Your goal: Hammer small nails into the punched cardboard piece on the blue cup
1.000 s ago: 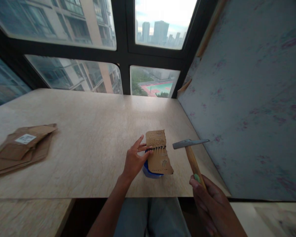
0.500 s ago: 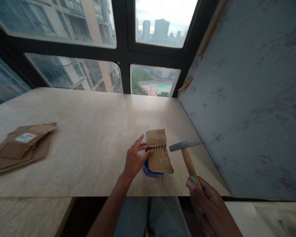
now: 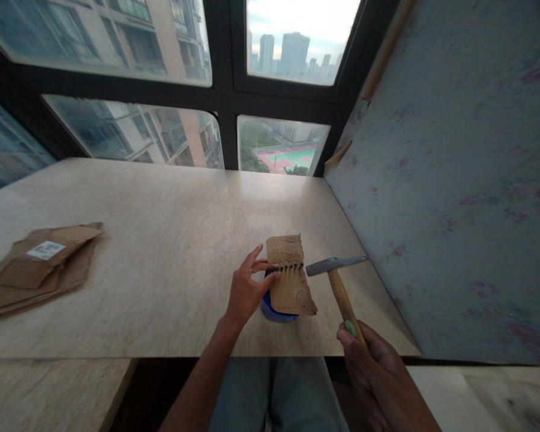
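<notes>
A piece of brown cardboard (image 3: 292, 294), pricked with small holes, lies over a blue container (image 3: 276, 313) near the table's front edge. Across its middle runs a row of small dark nails (image 3: 292, 268). At the row's left end, my left hand (image 3: 246, 291) pinches with thumb and finger on what looks like a nail, mostly covered by the fingertips. My right hand (image 3: 371, 366) is wrapped round the wooden handle of a hammer (image 3: 342, 294). The metal head hangs just right of the cardboard, apart from it.
Flat brown cardboard packaging (image 3: 40, 264) with a white label lies on the left of the marbled table (image 3: 162, 240). A flower-patterned wall (image 3: 454, 180) bounds the right side. Dark-framed windows (image 3: 227, 96) stand along the back.
The hammer and my right hand have shifted slightly left, bringing the head a little closer to the cardboard. My left hand and the cardboard keep their places.
</notes>
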The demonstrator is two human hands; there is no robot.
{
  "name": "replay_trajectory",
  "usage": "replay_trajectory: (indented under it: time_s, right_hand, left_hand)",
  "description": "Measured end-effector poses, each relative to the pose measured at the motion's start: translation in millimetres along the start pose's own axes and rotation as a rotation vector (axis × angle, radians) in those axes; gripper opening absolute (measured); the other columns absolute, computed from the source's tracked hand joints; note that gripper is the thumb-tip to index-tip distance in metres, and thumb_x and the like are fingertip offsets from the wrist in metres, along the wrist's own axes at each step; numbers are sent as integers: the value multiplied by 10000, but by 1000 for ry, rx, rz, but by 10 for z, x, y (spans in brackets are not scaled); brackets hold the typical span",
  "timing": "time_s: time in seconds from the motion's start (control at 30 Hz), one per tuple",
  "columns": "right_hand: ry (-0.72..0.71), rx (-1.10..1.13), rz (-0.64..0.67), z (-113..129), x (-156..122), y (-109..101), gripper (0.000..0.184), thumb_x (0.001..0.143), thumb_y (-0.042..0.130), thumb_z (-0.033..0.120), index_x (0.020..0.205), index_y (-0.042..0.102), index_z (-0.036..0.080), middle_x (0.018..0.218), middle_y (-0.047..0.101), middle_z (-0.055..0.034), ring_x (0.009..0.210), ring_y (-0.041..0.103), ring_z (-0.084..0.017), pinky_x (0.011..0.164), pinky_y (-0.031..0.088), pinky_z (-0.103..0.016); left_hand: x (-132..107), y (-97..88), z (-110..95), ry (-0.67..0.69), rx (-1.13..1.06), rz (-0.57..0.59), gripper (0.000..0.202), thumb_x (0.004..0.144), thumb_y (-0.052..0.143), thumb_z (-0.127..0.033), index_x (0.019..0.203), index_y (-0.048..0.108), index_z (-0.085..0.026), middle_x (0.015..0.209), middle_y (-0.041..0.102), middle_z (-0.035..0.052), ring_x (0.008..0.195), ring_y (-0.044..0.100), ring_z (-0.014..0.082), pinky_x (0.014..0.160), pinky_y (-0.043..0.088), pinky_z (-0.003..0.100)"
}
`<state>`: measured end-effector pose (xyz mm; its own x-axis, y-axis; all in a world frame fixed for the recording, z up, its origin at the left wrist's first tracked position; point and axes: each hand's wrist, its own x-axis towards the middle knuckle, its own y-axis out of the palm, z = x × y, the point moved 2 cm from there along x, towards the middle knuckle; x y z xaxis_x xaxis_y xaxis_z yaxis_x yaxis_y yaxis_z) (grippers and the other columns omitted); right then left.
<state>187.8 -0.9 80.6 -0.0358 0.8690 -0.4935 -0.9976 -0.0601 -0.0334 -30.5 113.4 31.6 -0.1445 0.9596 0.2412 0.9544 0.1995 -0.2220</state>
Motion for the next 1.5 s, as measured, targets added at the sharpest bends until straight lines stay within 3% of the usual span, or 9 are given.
replay_trajectory:
  time_s: [0.3, 0.53, 0.77, 0.93, 1.27, 1.5]
  right_hand:
    - [-20, -75, 17, 39, -7, 18, 483, 861, 532, 705, 824, 425, 236, 394, 362, 148, 232, 230, -24, 256, 177, -126]
    - [-88, -280, 110, 267, 12, 67, 442, 919, 449, 674, 877, 469, 234, 465, 348, 125, 287, 265, -57, 288, 166, -184]
    - [-339, -662, 163, 487, 126, 170, 407, 985, 365, 569, 858, 526, 218, 634, 491, 41, 561, 487, -137, 504, 331, -244]
    - [-344, -792, 143, 503, 239, 225, 329, 988, 381, 480, 878, 540, 213, 670, 554, 15, 615, 532, -170, 579, 349, -278]
    - [-314, -730, 145, 511, 219, 157, 374, 986, 396, 543, 866, 542, 221, 637, 508, 33, 583, 481, -160, 563, 311, -276]
    - [-288, -548, 127, 472, 205, 118, 436, 931, 469, 623, 787, 531, 216, 601, 441, 46, 551, 435, -135, 511, 324, -241]
  left_hand:
    - [11, 18, 15, -36, -6, -26, 677, 729, 784, -209, 1348, 514, -155, 865, 782, 43, 995, 716, 214, 981, 540, 417]
    - [24, 6, 1, -15, 37, -5, 675, 733, 787, -190, 1351, 515, -175, 866, 784, 40, 973, 730, 221, 965, 555, 422]
    - [23, -13, -15, -8, 69, -1, 664, 724, 795, -190, 1334, 531, -177, 881, 784, 39, 919, 746, 222, 923, 582, 398]
    - [13, -10, -22, -21, 71, -5, 653, 726, 801, -200, 1324, 540, -170, 862, 785, 39, 909, 748, 220, 911, 588, 386]
    - [11, 14, 16, -33, 19, -11, 649, 719, 812, -204, 1314, 552, -184, 820, 784, 33, 931, 743, 231, 899, 596, 401]
    - [-15, 29, 26, -40, -29, -25, 639, 734, 795, -200, 1319, 538, -180, 871, 784, 43, 952, 737, 226, 938, 572, 414]
